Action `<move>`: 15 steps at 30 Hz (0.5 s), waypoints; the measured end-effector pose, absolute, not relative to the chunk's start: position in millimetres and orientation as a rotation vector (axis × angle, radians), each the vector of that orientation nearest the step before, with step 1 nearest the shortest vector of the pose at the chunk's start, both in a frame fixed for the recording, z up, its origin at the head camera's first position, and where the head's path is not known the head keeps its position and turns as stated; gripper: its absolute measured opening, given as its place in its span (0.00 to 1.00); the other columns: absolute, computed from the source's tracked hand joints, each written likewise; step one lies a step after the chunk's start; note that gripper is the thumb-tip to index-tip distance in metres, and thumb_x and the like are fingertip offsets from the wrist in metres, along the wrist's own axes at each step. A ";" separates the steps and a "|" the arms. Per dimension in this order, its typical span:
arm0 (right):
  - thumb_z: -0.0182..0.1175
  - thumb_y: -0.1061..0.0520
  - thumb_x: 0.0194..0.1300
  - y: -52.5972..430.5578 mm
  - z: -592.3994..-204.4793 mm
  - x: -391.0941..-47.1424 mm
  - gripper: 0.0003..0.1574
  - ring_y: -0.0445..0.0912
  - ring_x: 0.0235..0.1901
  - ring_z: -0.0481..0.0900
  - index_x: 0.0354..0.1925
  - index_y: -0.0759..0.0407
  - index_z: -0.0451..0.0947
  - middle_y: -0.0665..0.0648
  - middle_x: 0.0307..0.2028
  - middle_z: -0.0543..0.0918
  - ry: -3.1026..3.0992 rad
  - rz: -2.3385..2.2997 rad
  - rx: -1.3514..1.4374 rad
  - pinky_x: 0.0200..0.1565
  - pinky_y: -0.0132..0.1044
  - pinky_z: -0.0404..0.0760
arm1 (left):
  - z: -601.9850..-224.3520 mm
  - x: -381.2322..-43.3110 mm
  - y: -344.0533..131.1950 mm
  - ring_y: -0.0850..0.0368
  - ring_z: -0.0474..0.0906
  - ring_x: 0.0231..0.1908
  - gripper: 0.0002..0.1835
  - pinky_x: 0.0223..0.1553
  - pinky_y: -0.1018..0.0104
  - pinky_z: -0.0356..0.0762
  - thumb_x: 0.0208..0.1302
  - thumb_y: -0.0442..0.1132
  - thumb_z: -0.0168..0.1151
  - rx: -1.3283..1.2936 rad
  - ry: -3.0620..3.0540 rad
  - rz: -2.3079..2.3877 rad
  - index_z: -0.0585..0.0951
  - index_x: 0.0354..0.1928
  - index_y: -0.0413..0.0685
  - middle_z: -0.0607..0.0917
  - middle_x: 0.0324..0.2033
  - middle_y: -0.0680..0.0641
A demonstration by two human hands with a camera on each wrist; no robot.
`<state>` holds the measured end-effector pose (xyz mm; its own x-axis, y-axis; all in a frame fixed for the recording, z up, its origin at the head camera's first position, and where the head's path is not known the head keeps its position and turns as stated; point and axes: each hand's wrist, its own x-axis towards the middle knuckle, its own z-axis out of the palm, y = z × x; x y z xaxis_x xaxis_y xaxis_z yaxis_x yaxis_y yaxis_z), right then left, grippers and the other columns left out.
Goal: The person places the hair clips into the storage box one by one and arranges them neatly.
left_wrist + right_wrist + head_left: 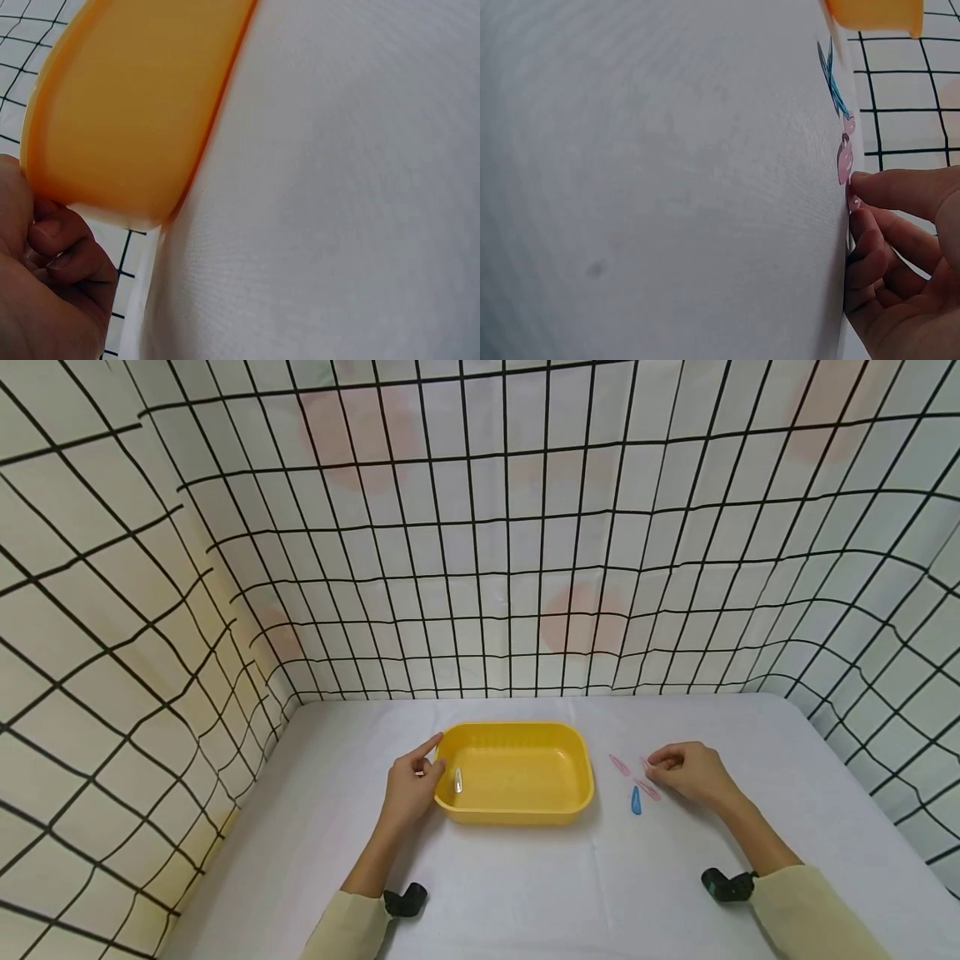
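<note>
Right hand, the nearer, is pinching a pink clip, fingertips narrow; clip is lying right of the tray, its visible end pointing away and slightly left from the fingertips. Left hand is gripping the tray's left rim.

Smooth glossy yellow plastic tray, matt white cloth, shiny metal-looking silver clip

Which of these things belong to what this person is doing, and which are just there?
Seemingly part of the job:
yellow tray, held by the left hand
silver clip inside it
pink clip pinched by the right hand
two other pink clips
blue clip

Seemingly just there:
black grid
white cloth
</note>
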<state>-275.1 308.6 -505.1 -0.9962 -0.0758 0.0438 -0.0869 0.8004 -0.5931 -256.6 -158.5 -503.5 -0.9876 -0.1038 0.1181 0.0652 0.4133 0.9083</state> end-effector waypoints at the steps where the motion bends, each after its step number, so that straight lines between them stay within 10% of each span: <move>1: 0.71 0.50 0.62 308.2 -505.3 -275.1 0.16 0.41 0.31 0.77 0.42 0.60 0.88 0.49 0.28 0.85 -2.965 0.974 0.140 0.38 0.36 0.74 | -503.5 -256.6 -158.6 0.59 0.63 0.18 0.25 0.19 0.73 0.64 0.68 0.39 0.64 0.036 -2.508 -1.620 0.81 0.67 0.64 0.72 0.20 0.51; 15: 0.69 0.54 0.60 303.7 -502.2 -276.1 0.12 0.44 0.30 0.75 0.39 0.62 0.86 0.50 0.26 0.82 -3.000 0.917 0.160 0.35 0.35 0.72 | -503.7 -257.6 -158.8 0.59 0.64 0.19 0.25 0.20 0.73 0.64 0.68 0.40 0.64 0.048 -2.504 -1.638 0.81 0.67 0.64 0.72 0.21 0.51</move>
